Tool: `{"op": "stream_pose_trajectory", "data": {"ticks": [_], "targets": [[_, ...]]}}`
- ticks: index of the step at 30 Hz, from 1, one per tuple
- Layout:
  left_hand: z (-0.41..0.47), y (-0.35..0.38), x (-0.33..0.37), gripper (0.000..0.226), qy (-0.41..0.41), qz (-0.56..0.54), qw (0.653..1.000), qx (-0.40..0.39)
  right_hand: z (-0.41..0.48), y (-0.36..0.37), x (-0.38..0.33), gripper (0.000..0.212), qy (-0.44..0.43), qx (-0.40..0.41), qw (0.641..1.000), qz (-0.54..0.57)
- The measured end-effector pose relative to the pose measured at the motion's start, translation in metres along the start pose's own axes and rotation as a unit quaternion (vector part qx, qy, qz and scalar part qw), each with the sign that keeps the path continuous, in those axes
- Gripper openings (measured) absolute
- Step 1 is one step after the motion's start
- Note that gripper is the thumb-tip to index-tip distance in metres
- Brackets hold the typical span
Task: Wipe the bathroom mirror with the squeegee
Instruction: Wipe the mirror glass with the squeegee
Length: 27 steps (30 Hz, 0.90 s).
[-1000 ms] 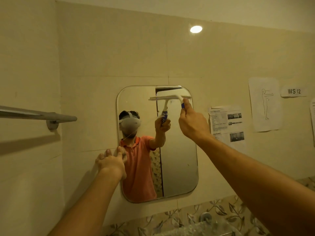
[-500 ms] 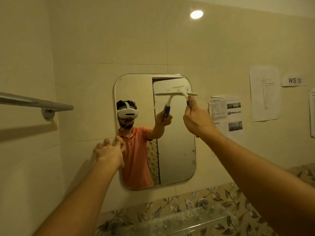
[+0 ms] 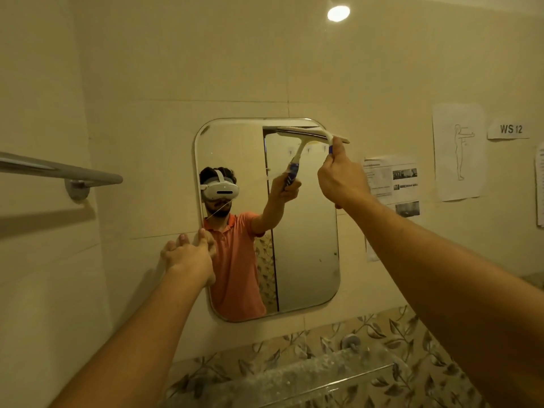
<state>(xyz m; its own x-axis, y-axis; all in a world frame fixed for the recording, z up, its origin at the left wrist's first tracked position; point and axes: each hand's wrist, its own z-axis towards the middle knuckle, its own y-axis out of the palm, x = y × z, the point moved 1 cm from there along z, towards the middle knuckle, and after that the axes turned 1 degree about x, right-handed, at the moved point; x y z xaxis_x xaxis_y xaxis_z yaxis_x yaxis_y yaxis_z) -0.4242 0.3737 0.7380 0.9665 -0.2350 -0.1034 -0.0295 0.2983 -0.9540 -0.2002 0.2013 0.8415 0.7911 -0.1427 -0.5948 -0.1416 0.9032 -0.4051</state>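
A rounded rectangular mirror [image 3: 306,260] hangs on the beige tiled wall. My right hand [image 3: 343,175] is closed around the blue handle of a white squeegee [image 3: 318,133], whose blade lies flat against the glass along the mirror's top right edge. My left hand [image 3: 188,257] rests against the mirror's left edge at mid height, fingers spread on the wall and frame. The mirror reflects a person in an orange shirt wearing a white headset.
A metal towel bar [image 3: 64,170] sticks out of the wall at the left. Paper sheets [image 3: 391,184] and a "WS 12" label [image 3: 510,129] are stuck to the wall at the right. A glass shelf [image 3: 312,378] runs below the mirror over leaf-patterned tiles.
The squeegee has gone up from a little below the mirror's top to its top right edge. My left hand stays on the mirror's left edge. The view has shifted slightly.
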Motion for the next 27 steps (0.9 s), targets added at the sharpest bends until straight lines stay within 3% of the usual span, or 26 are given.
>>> {"op": "stream_pose_trajectory", "data": {"ticks": [10,15,20,27], "targets": [[-0.005,0.005,-0.005,0.114,0.001,0.0,1.0,-0.002,-0.053,0.022,0.031,0.053,0.035,-0.046,0.998,-0.009],[-0.008,0.0,0.001,0.111,0.0,0.0,1.0,0.001,-0.023,-0.008,0.016,0.048,0.018,0.011,0.998,0.053],[-0.009,-0.004,0.0,0.11,0.0,0.011,1.0,0.003,0.009,-0.008,-0.006,0.047,0.014,0.026,0.999,0.011],[-0.003,-0.008,0.0,0.111,-0.005,0.017,1.0,-0.002,-0.023,0.026,0.017,0.056,0.037,0.017,0.999,0.0]]}}
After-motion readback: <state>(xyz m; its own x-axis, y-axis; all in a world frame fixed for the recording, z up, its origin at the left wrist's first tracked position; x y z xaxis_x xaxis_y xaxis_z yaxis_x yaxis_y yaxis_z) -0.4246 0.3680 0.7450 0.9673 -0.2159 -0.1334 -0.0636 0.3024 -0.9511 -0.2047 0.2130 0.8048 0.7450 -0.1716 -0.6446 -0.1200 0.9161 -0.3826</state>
